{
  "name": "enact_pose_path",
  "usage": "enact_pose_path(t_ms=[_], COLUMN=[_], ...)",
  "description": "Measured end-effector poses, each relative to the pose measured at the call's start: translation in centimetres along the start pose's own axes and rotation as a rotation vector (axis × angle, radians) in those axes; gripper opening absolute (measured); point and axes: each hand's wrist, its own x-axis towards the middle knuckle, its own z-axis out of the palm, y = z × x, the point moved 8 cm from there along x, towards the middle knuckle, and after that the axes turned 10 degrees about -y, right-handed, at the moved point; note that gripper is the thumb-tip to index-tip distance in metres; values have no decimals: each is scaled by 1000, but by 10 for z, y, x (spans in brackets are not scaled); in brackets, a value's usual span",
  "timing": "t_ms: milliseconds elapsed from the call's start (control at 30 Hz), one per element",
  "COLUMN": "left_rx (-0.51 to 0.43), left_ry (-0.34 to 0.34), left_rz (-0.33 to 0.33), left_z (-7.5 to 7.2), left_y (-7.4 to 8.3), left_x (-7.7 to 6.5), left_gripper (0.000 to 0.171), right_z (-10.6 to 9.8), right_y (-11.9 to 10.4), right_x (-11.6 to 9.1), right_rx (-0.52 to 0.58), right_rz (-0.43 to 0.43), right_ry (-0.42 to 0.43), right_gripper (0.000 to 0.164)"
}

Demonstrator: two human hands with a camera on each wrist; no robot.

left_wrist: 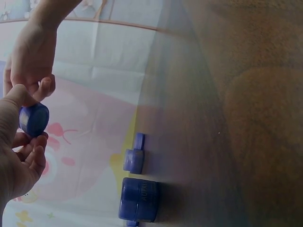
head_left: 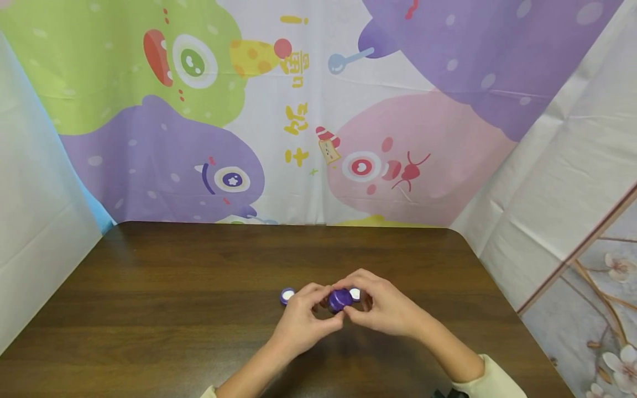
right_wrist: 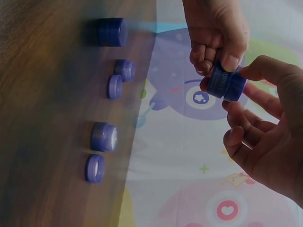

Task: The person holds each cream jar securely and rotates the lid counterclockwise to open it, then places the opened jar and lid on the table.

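While both hands are raised, the purple jar (head_left: 340,300) is above the table (head_left: 174,331). The left hand (head_left: 306,318) pinches its labelled body; the right hand (head_left: 380,307) has fingers clamped on the lid (right_wrist: 236,89). The jar should handle as light and stiff (probably hard plastic), not fragile but somewhat slippery. Take hold of the body sides and the lid's rim, avoiding the smooth end face.

A curtained-off table nook, home or studio unclear: brown wooden table (head_left: 164,271), cartoon-monster curtain (head_left: 298,110) behind, flowered panel (head_left: 604,287) on the right.
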Motion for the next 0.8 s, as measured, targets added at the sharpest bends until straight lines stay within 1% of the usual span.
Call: enact_pose_path(t_ms=[100, 233, 367, 467, 633, 800], left_rx=[1, 5, 6, 3, -5, -4], left_ry=[-3, -10, -6, -5, -16, -22], left_rz=[-4, -18, -16, -6, -10, -25], left_z=[0, 0, -1, 0, 0, 0], left_y=[0, -1, -1, 0, -1, -2], left_x=[0, 0, 0, 0, -1, -1], left_gripper=[35, 34, 31, 33, 38, 34], right_z=[1, -1, -3, -1, 2, -1], right_y=[-1, 0, 2, 2, -1, 2], right_x=[0, -1, -1, -1, -1, -1], right_rx=[13, 11, -4, 1, 26, 19], right_rz=[5, 33, 46, 31, 4, 38], right_ry=[-19, 3, 23, 4, -29, 5], right_gripper=[41, 46, 40, 35, 42, 43])
